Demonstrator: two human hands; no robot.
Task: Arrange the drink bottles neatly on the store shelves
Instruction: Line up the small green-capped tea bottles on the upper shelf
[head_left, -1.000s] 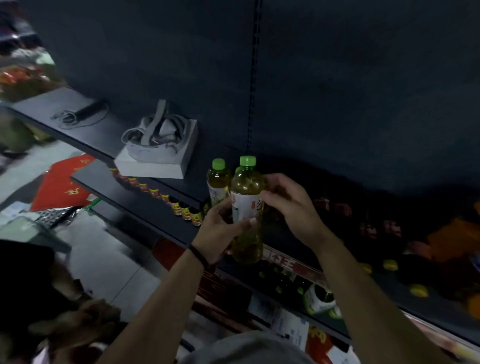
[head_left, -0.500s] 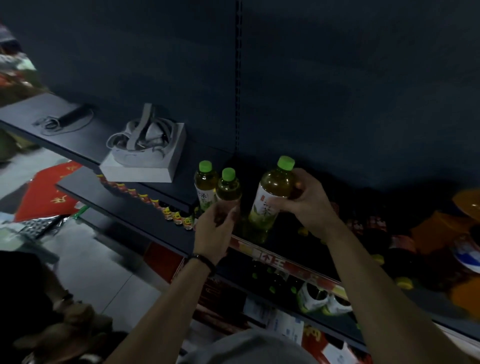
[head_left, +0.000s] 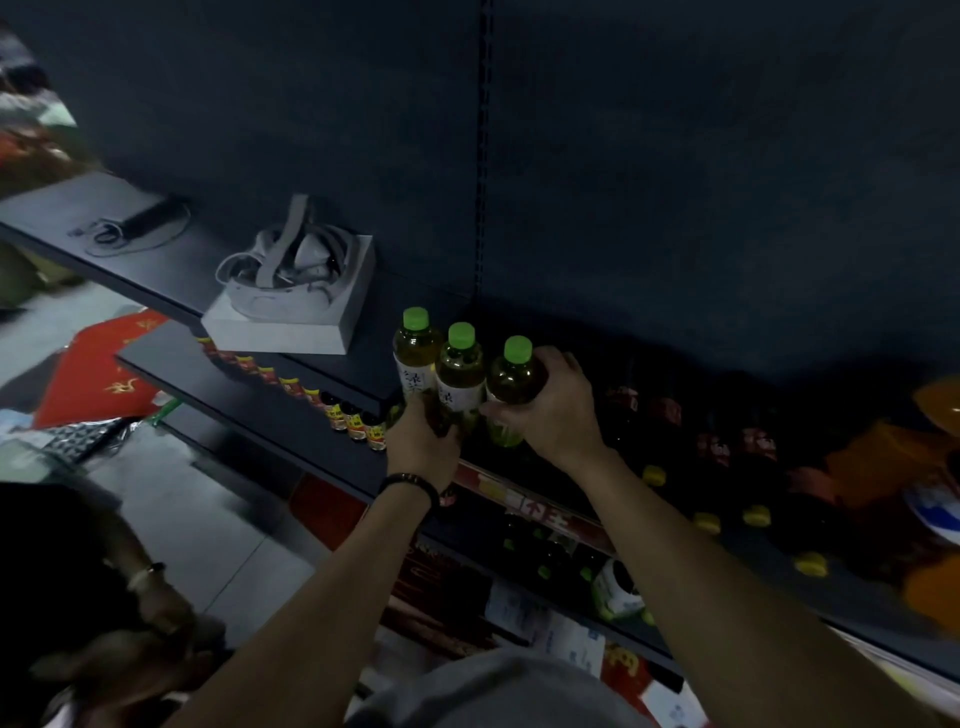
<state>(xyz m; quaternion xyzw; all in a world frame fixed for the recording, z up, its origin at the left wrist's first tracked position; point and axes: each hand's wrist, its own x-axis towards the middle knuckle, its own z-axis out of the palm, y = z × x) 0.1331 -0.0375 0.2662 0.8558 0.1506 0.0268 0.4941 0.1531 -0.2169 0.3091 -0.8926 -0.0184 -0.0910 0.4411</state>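
Note:
Three green-tea bottles with light green caps stand side by side on the dark shelf (head_left: 550, 480). The left bottle (head_left: 414, 358) stands free at the back. My left hand (head_left: 423, 441) wraps the lower part of the middle bottle (head_left: 460, 371). My right hand (head_left: 558, 410) grips the right bottle (head_left: 514, 382) around its body, upright and close against the middle one. The bottles' bases are hidden behind my hands.
A white headset on a white box (head_left: 291, 306) sits on the upper shelf to the left, with a black cable (head_left: 132, 228) beyond it. Small jars (head_left: 353, 415) line the shelf edge. Dark bottles with red labels (head_left: 717, 441) and yellow caps fill the shelf to the right. Another person's hand (head_left: 150, 608) is at lower left.
My right hand has brought its bottle leftward and set it upright against the middle bottle. My left hand stays on the middle bottle.

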